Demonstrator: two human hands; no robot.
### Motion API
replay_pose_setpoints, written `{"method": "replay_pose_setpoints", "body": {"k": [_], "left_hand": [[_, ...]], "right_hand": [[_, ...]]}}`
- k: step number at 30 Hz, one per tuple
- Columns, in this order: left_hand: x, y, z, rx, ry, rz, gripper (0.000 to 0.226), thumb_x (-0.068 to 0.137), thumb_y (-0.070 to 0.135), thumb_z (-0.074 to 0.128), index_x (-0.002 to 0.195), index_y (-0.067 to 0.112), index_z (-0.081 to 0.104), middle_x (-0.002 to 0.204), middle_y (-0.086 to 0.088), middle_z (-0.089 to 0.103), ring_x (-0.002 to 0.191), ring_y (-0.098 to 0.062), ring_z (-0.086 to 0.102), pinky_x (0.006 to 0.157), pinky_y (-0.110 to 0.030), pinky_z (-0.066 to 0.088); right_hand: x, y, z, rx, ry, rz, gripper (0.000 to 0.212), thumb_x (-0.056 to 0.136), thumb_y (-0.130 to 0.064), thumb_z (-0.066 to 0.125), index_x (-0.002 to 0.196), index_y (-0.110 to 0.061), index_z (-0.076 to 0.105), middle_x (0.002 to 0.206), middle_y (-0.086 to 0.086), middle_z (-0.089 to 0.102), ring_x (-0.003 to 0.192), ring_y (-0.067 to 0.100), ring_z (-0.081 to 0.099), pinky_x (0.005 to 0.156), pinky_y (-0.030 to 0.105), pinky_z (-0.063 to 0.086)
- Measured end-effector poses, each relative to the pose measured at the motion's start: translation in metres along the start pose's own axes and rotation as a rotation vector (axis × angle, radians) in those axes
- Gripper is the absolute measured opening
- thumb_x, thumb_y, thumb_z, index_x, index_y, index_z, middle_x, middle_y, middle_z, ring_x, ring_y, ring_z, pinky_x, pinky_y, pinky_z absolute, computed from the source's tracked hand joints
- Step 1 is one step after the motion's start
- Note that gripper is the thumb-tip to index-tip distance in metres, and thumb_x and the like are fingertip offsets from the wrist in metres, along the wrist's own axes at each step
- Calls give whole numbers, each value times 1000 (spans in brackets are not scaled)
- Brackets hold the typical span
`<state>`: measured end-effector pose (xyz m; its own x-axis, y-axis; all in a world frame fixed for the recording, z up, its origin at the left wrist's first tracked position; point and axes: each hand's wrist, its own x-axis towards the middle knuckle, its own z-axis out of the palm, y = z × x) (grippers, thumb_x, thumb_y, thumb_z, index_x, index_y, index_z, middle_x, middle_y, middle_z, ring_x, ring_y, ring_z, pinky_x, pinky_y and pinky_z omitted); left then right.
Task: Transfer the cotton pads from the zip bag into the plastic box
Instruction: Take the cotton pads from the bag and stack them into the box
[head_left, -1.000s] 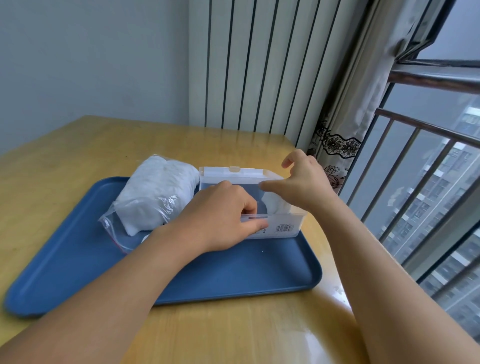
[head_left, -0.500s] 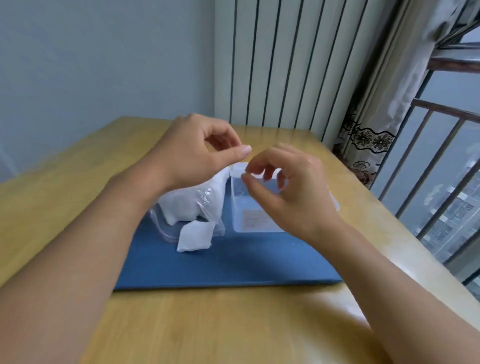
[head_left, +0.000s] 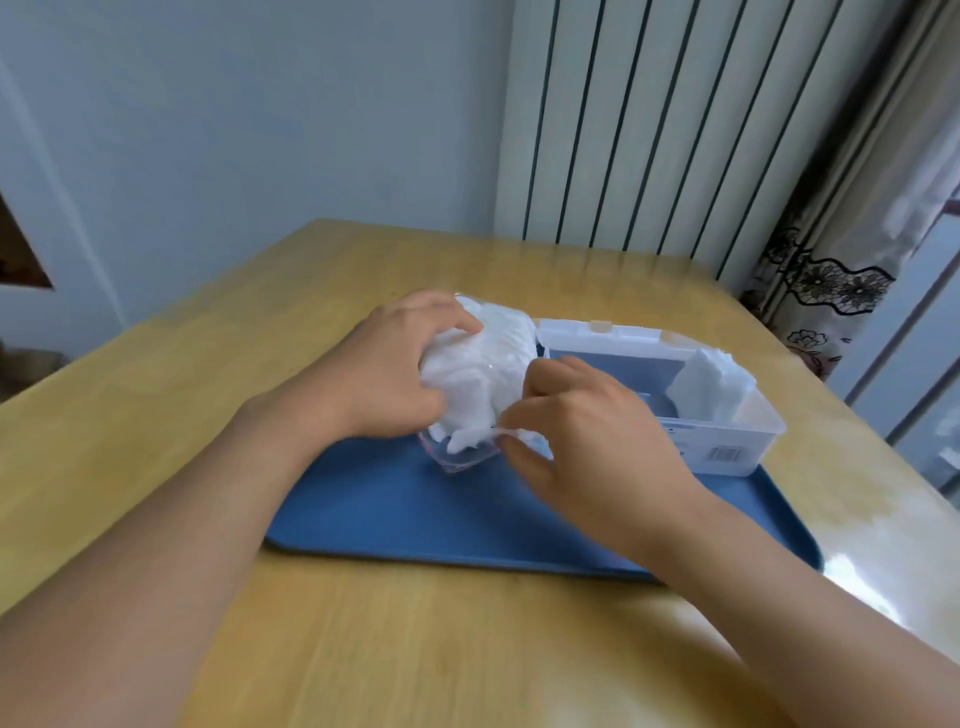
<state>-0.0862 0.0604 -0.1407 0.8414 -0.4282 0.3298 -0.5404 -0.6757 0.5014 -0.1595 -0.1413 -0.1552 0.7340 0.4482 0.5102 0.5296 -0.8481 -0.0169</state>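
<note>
Here, zip bag (head_left: 480, 371) between both hands' curled fingers (head_left: 452, 317).

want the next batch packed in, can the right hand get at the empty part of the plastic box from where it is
Probably yes. The right hand pinches pads at the zip bag, right beside the plastic box. Its lid stands open and only a few cotton pads sit at the far right end.

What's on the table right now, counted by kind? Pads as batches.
Tray: 1
Zip bag: 1
Plastic box: 1
Cotton pad batches: 2, one in the bag, one in the box
Hands: 2, left hand and right hand, both gripping the bag
Total: 7
</note>
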Motion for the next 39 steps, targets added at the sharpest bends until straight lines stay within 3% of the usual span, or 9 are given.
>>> {"method": "replay_pose_setpoints", "body": {"k": [6, 10, 15, 20, 25, 28, 32, 36, 39], "left_hand": [[-3, 5, 0, -48, 72, 25, 60, 58, 18, 55, 115, 22, 74, 116, 10, 69, 108, -18, 66, 88, -41, 59], [-3, 8, -4, -47, 84, 3, 59, 58, 20, 55, 113, 22, 76, 119, 10, 70, 113, -14, 64, 90, -36, 58], [-5, 11, -5, 6, 82, 8, 58, 58, 23, 55, 112, 24, 75, 116, 11, 72, 111, -12, 64, 98, -32, 52], [-5, 13, -6, -4, 93, 23, 55, 58, 23, 55, 108, 23, 76, 110, 6, 74, 107, -17, 66, 95, -35, 52], [-5, 12, -6, -45, 109, -10, 55, 61, 23, 53, 111, 22, 76, 116, 10, 72, 114, -9, 63, 99, -19, 47], [-3, 12, -5, -70, 133, -12, 51, 62, 21, 52, 106, 20, 77, 116, 8, 72, 114, -13, 63, 102, -27, 48], [-3, 12, -6, -71, 133, 15, 44, 63, 25, 55, 101, 23, 77, 111, 8, 72, 111, -13, 63, 100, -34, 49], [-2, 9, -5, -49, 134, 23, 44, 62, 24, 56, 101, 25, 75, 106, 10, 71, 105, -11, 64, 96, -36, 52], [-2, 7, -4, -28, 132, 28, 44, 62, 21, 55, 101, 24, 75, 106, 8, 70, 104, -12, 64, 92, -37, 53]], "right_hand": [[2, 4, -9, 440, -29, 199, 12, 93, -39, 69, 94, -35, 81, 76, -5, 52, 76, 11, 50, 64, 21, 38], [3, 2, -4, 252, -26, 233, 16, 94, -43, 66, 99, -36, 79, 80, -3, 52, 83, 17, 51, 71, 35, 44], [7, -3, 5, 49, 151, 190, 31, 77, -34, 82, 106, -26, 75, 80, -8, 42, 77, 21, 46, 67, 31, 35], [12, -8, 11, -115, 100, 120, 54, 67, -39, 87, 116, -26, 70, 88, -2, 44, 79, 20, 36, 66, 34, 38], [15, -9, 19, -120, 120, 77, 32, 68, -28, 86, 98, -23, 76, 85, 0, 44, 78, 21, 35, 63, 35, 39], [12, -9, 19, -97, 179, 55, 18, 68, -23, 84, 84, -23, 77, 86, 1, 49, 76, 22, 39, 62, 37, 42], [15, -10, 20, -135, 95, 108, 39, 70, -38, 84, 105, -25, 73, 93, 0, 48, 84, 24, 43, 70, 35, 42], [18, -10, 23, -89, 105, 105, 24, 67, -25, 83, 90, -24, 75, 89, -1, 46, 81, 21, 36, 67, 36, 42], [14, -6, 21, 11, 75, 91, 26, 70, -23, 81, 96, -25, 76, 95, -1, 48, 84, 20, 35, 71, 34, 41]]}}
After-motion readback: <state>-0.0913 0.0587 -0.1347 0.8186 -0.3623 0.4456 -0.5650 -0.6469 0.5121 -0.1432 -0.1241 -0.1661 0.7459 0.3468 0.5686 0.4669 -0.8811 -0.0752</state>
